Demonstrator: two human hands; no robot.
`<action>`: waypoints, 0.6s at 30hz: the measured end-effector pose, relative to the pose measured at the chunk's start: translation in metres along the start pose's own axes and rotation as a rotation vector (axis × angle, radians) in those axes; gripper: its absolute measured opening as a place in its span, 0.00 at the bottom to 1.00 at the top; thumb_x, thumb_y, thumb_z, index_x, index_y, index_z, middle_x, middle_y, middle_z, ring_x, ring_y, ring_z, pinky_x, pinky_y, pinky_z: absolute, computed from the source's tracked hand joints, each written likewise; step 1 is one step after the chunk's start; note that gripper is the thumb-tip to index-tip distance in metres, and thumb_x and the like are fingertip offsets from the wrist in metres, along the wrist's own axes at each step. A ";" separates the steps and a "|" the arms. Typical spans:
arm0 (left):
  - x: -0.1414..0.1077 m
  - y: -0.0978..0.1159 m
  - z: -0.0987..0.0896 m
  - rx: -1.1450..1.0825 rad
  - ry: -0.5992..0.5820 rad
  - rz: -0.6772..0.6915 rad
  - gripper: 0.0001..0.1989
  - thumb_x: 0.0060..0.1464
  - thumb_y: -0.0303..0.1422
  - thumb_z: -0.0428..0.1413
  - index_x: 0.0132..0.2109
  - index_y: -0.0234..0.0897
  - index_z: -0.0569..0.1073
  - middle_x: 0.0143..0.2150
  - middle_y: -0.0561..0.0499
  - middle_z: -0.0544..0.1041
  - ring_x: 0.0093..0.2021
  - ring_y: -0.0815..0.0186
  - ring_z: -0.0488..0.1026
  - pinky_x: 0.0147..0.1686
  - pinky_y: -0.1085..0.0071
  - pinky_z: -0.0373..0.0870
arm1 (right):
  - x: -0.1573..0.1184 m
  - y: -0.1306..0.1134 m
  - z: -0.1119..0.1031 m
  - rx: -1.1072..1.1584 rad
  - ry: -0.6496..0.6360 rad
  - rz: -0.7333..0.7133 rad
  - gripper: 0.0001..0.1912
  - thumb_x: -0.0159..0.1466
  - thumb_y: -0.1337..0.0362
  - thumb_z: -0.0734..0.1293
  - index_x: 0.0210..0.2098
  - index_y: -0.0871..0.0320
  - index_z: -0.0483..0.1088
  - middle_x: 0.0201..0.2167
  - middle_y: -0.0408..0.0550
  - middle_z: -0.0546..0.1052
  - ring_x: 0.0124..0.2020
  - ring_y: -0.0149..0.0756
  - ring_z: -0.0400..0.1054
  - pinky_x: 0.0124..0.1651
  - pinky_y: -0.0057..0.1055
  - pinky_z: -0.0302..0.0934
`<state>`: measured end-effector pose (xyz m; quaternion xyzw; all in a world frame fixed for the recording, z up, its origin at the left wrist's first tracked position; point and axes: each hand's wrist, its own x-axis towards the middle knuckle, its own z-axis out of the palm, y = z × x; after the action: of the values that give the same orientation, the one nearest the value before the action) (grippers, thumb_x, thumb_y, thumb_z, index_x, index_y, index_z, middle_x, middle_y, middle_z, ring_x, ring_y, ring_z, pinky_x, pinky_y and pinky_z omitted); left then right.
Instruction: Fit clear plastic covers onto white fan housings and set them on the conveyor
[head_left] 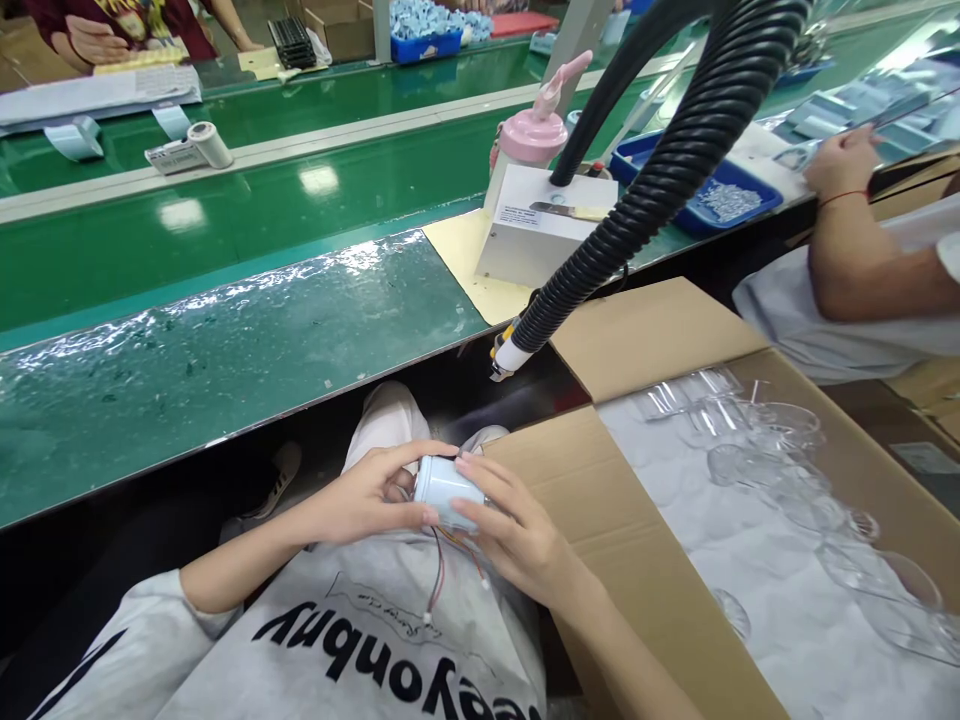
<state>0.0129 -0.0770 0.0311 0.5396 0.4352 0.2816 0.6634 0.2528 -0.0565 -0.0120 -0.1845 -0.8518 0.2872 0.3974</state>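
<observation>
A light-blue, rounded plastic housing point(448, 492) is held between my two hands above my lap. Thin coloured wires point(438, 578) with small white connectors hang down from its underside. My left hand point(379, 490) grips the housing's left end, thumb below and fingers over the top. Around its right end close the fingers of my right hand point(521, 520). What lies under the fingertips is hidden. A black ribbed hose point(630, 220) comes down from above, its white nozzle point(512, 357) ending a little beyond my hands, apart from the housing.
To my right stands an open carton point(622, 540) with clear plastic parts point(787, 470) on white lining. A green bench point(225, 370) runs ahead, bearing a white box point(517, 240), a pink-lidded bottle point(529, 140) and a blue tray point(694, 225). A co-worker's arm point(862, 240) is at right.
</observation>
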 end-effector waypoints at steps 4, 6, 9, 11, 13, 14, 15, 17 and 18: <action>0.002 0.000 -0.005 0.075 -0.062 0.120 0.35 0.52 0.38 0.67 0.66 0.47 0.68 0.64 0.42 0.71 0.59 0.53 0.73 0.54 0.59 0.75 | -0.004 -0.005 0.000 0.400 0.025 0.409 0.26 0.67 0.54 0.71 0.63 0.44 0.67 0.63 0.53 0.72 0.60 0.49 0.71 0.55 0.44 0.73; 0.003 -0.001 -0.007 0.051 -0.119 0.145 0.36 0.53 0.35 0.67 0.67 0.50 0.66 0.68 0.43 0.67 0.66 0.51 0.67 0.60 0.56 0.72 | -0.005 -0.008 -0.002 0.557 0.033 0.575 0.24 0.65 0.51 0.72 0.60 0.41 0.71 0.60 0.50 0.75 0.56 0.50 0.74 0.50 0.42 0.75; 0.005 -0.004 -0.008 -0.088 -0.160 0.099 0.37 0.55 0.31 0.66 0.69 0.52 0.63 0.69 0.44 0.67 0.64 0.53 0.70 0.61 0.55 0.71 | -0.005 -0.008 -0.007 0.560 0.028 0.656 0.23 0.60 0.54 0.77 0.55 0.39 0.76 0.60 0.48 0.75 0.57 0.52 0.73 0.53 0.45 0.73; 0.006 -0.008 -0.007 -0.163 -0.165 0.065 0.38 0.53 0.30 0.67 0.69 0.50 0.64 0.68 0.44 0.68 0.62 0.53 0.72 0.60 0.55 0.71 | -0.004 -0.007 -0.009 0.513 0.014 0.662 0.23 0.59 0.54 0.77 0.54 0.39 0.76 0.61 0.48 0.74 0.59 0.53 0.72 0.56 0.48 0.71; 0.009 -0.013 -0.005 -0.218 -0.182 0.024 0.40 0.52 0.30 0.67 0.69 0.48 0.63 0.68 0.43 0.69 0.61 0.52 0.73 0.58 0.56 0.73 | -0.002 -0.006 -0.009 0.504 -0.015 0.706 0.23 0.59 0.53 0.77 0.54 0.40 0.77 0.62 0.49 0.73 0.60 0.55 0.70 0.57 0.50 0.70; 0.010 -0.017 -0.004 -0.243 -0.187 0.007 0.40 0.52 0.30 0.68 0.69 0.47 0.63 0.68 0.42 0.69 0.61 0.52 0.73 0.58 0.56 0.73 | 0.000 -0.007 -0.008 0.510 -0.023 0.734 0.24 0.59 0.52 0.77 0.54 0.41 0.77 0.62 0.50 0.73 0.61 0.56 0.69 0.57 0.51 0.70; 0.012 -0.022 -0.001 -0.267 -0.188 -0.007 0.41 0.51 0.31 0.68 0.69 0.47 0.63 0.68 0.42 0.69 0.61 0.52 0.73 0.58 0.57 0.72 | 0.001 -0.008 -0.006 0.521 -0.027 0.763 0.25 0.58 0.50 0.77 0.54 0.43 0.77 0.62 0.50 0.73 0.62 0.57 0.68 0.58 0.51 0.69; 0.014 -0.034 0.002 -0.287 -0.167 -0.037 0.39 0.53 0.34 0.66 0.69 0.46 0.63 0.68 0.43 0.69 0.61 0.52 0.73 0.57 0.57 0.72 | 0.003 -0.009 0.001 0.545 -0.032 0.802 0.26 0.59 0.49 0.75 0.55 0.46 0.77 0.58 0.50 0.76 0.60 0.57 0.70 0.57 0.51 0.70; 0.016 -0.039 0.000 -0.272 -0.147 -0.056 0.37 0.53 0.37 0.65 0.68 0.46 0.64 0.67 0.43 0.70 0.60 0.52 0.74 0.55 0.58 0.73 | 0.004 -0.008 0.003 0.536 -0.028 0.812 0.25 0.61 0.48 0.74 0.56 0.46 0.77 0.55 0.49 0.79 0.58 0.55 0.72 0.56 0.50 0.70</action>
<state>0.0168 -0.0736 -0.0106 0.4517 0.3584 0.2791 0.7678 0.2472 -0.0616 -0.0064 -0.3890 -0.6123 0.6308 0.2754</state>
